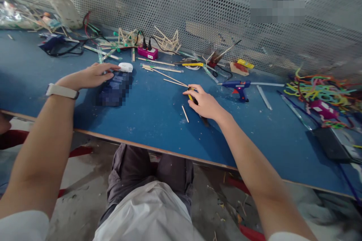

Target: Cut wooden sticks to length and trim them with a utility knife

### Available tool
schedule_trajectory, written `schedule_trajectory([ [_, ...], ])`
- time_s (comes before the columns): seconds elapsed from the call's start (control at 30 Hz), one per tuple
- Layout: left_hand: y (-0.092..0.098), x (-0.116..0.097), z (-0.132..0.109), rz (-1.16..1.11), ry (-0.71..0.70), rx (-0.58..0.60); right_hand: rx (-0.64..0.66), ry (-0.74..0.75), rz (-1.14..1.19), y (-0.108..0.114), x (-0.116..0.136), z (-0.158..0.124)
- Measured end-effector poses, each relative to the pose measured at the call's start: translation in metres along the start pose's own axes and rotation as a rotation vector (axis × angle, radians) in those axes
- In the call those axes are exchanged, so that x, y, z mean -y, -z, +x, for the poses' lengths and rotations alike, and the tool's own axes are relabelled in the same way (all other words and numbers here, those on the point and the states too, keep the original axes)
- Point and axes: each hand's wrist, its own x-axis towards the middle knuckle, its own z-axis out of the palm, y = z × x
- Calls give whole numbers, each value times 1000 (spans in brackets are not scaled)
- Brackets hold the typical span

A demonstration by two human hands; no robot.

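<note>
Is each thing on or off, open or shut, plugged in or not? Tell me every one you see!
Glue gun: on its side, light on, glue stick in its back
Middle purple box: two plugs in
Right purple box: can't tell
White case: looks shut
Wristband: worn
Left hand: fingers stretched to white case
Right hand: curled around tool
Tool: held, open or shut unclear

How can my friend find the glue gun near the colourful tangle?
Look along the blue table to the bright tangle at its right. Left of that lies a blue glue gun. Among its neighbours, only it shows a red light.
</note>
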Motion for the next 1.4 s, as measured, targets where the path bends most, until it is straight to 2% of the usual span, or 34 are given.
schedule_trajectory([
  [0.47, 2, -6, -2, 3, 9, -13, 13, -7, -5, 1, 1, 0],
  [1.1, 2, 9, 1, -59, -38, 28, 11, -5, -5, 0, 1, 1],
  [1.4, 4, 2, -1, -12, -12, 27, 9, 4, -1, 1, 1, 1],
])
